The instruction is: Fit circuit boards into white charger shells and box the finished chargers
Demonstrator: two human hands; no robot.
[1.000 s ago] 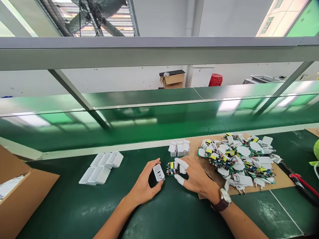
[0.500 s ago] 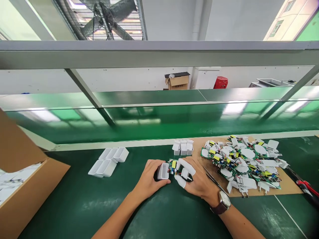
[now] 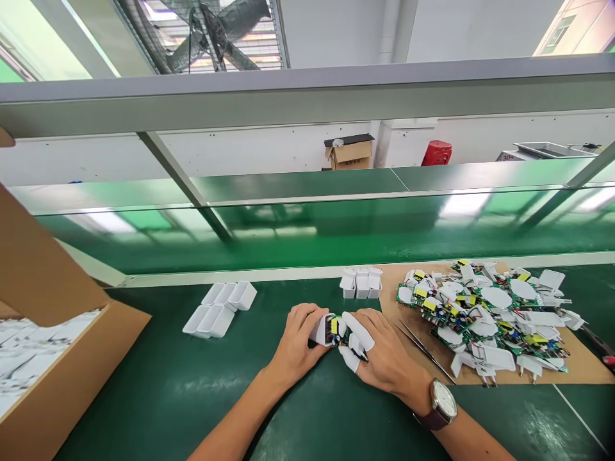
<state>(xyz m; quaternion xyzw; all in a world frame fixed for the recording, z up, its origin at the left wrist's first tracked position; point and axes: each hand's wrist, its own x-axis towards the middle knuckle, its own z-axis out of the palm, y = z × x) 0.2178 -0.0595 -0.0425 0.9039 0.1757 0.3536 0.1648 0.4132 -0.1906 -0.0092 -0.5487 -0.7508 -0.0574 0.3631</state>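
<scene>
**Circuit board point(image 3: 336, 328) meets white housing point(image 3: 318, 331), low over tabletop point(image 3: 230, 397)**

Left hand point(image 3: 296, 342): grip clamped around the housing. Right hand point(image 3: 384, 349): grip clamped on the board's tail end, white finger covers point(image 3: 359, 331) on thumb and forefinger. Both pieces lie between the hands, touching or overlapping; cannot tell whether the board's tip is inside.

Likely trouble: a skewed board could snag the housing's edge and scrape its components; a hard push might flex it or make the hold slip.

Board's long axis runs roughly left–right, dipping nearward at the right; yellow-topped end points left, at the housing.
</scene>
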